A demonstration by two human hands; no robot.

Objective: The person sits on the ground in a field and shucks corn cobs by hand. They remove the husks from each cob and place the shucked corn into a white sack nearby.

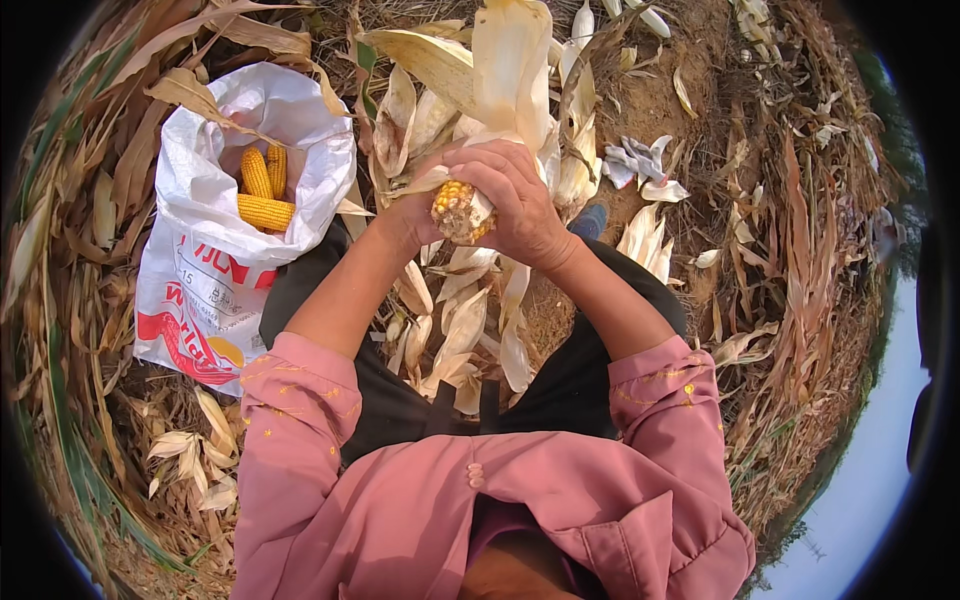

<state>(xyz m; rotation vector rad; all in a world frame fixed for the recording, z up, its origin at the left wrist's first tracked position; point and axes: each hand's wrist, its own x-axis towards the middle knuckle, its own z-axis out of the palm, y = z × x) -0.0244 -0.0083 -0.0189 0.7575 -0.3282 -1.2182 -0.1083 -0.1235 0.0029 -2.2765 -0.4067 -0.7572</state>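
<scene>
Both my hands are closed around one ear of corn (454, 206), whose yellow kernels and pale, spoiled-looking tip point towards me. My right hand (514, 187) wraps over its top and right side. On the other side my left hand (409, 214) grips it, its fingers largely hidden. Dry corn husk (514, 67) spreads out beyond my hands, and a strip of it lies by my left thumb. To my left stands a white woven sack (180, 187), its mouth wide, with several husked yellow corn cobs (256, 174) inside.
Loose dry husks (457, 322) cover the ground between my legs. Crumpled, pale work gloves (636, 161) appear to lie on the soil at right. Dry corn stalks and leaves (810, 247) line the right side, and more (82, 247) crowd the left behind the sack. A blue shoe (589, 221) shows beside my right knee.
</scene>
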